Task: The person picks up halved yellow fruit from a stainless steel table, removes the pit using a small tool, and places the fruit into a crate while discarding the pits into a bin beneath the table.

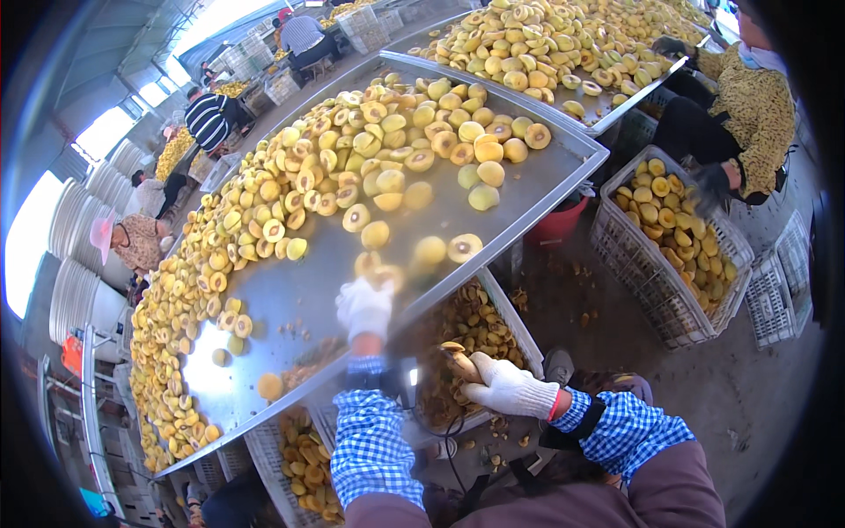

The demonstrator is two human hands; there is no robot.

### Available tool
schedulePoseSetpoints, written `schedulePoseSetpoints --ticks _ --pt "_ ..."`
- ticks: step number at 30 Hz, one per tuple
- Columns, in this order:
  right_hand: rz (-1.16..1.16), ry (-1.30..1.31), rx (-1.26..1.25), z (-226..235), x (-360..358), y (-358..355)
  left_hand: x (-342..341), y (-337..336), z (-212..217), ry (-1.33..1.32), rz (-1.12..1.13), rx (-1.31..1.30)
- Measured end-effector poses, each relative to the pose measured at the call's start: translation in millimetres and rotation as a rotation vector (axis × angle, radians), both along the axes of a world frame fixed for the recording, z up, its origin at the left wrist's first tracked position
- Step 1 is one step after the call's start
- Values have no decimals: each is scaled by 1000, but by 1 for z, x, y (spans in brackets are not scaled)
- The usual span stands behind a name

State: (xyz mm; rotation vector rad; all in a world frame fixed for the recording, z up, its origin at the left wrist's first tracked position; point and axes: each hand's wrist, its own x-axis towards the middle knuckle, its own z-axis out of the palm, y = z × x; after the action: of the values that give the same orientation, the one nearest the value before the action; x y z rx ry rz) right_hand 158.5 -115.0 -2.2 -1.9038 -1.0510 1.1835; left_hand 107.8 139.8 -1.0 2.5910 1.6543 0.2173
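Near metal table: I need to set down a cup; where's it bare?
Left of the left hand, bordered by fruit halves and small scraps; also the right corner of the table. Fruit crowds the middle and left end.

Fruit point(355, 217) on tray point(528, 195) (crate point(638, 275) right)

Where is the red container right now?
In the head view, the red container sits right of centre, below the right corner of the metal tray, left of a fruit-filled crate.
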Motion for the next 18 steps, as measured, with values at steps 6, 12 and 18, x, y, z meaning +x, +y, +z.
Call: schedulePoseSetpoints --ticks 6,12,18 --pt "-35 39 41 8 -1 6 -6 -5 -5 -375 -139 -108" --pt "-108 245 249 6 -9 9 -46 -55 29 -1729 -408 -863" --pt "81 117 342 31 -36 17 -114 -87 14 -1645 -288 -1065"
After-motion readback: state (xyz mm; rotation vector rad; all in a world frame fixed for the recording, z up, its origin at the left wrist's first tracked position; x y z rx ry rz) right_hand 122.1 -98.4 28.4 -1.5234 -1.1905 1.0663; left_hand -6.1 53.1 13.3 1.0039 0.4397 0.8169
